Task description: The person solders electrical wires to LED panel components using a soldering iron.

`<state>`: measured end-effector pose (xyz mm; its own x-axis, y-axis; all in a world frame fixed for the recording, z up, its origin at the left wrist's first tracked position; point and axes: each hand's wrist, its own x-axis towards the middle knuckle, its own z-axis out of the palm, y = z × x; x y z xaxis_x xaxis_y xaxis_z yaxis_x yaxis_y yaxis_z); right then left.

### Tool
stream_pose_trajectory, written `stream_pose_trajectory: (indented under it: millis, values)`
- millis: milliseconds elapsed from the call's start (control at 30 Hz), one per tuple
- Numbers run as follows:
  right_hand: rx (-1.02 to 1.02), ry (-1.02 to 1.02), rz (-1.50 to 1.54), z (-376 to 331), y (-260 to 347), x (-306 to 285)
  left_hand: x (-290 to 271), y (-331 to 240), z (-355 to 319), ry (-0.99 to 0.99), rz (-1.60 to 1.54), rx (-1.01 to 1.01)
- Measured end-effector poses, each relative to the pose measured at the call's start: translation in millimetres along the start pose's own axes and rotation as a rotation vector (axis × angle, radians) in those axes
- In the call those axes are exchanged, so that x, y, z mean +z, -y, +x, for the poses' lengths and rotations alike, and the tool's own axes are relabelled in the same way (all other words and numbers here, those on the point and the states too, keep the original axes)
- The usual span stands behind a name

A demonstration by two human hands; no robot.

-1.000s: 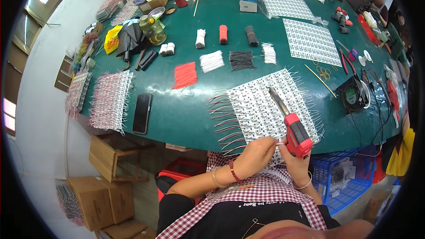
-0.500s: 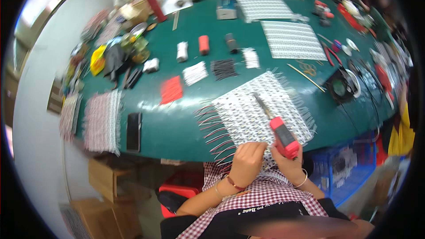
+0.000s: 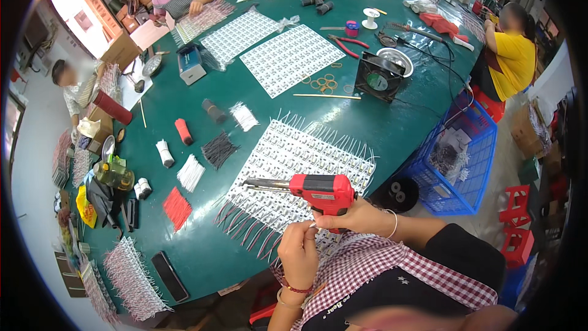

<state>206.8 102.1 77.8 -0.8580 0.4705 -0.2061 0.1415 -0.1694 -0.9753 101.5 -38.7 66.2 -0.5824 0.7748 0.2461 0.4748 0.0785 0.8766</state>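
My right hand (image 3: pixel 354 219) is wrapped round the handle of a red and black soldering gun (image 3: pixel 324 191). Its long metal tip points left, over a white panel of small circuit boards (image 3: pixel 278 156) lying at the table's near edge. Red, black and white wires (image 3: pixel 248 231) fringe the panel's near left side, and white wires stick out along its far edge. Just below the gun's handle, my left hand (image 3: pixel 298 249) is closed in a pinch close to the right fingers. A small pale bit shows at its fingertips, too small to name.
Cut wire bundles in red (image 3: pixel 177 208), white (image 3: pixel 191 173) and black (image 3: pixel 219 149) lie left of the panel. Beyond it are a black fan (image 3: pixel 378 78), red pliers (image 3: pixel 348 45) and more board panels (image 3: pixel 291 60). A blue crate (image 3: pixel 459 153) stands at right. Other people sit round the green table (image 3: pixel 214 257).
The view has swung to the right, bringing more people and the table's far end into sight. The soldering gun has turned from pointing up and away to pointing left.
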Motion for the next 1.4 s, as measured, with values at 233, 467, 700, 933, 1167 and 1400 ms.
stream_pose_trajectory:
  millis: [233, 467, 700, 933, 1167, 1400]
  values:
    - [0.196, 0.176, 0.175, 9, 11, -1, -10, -1, 0, 0.011, -0.153, -0.139]
    - [-0.026, 0.112, 0.053, 7, 18, 7, -13, -5, -2, -0.039, -0.148, -0.177]
    - [-0.152, 0.057, -0.239, 1, 28, 20, -17, -11, 0, -0.056, 0.008, -0.098]
    - [-0.135, -0.149, -0.183, -1, -2, 26, -26, 1, 8, -0.091, 0.092, 0.001]
    - [0.048, -0.177, -0.027, 26, 43, 18, -83, 74, 31, -0.205, 0.278, 0.032]
    - [0.1, -0.122, -0.108, 46, 32, 17, -128, 139, 74, -0.059, 0.539, 0.337]
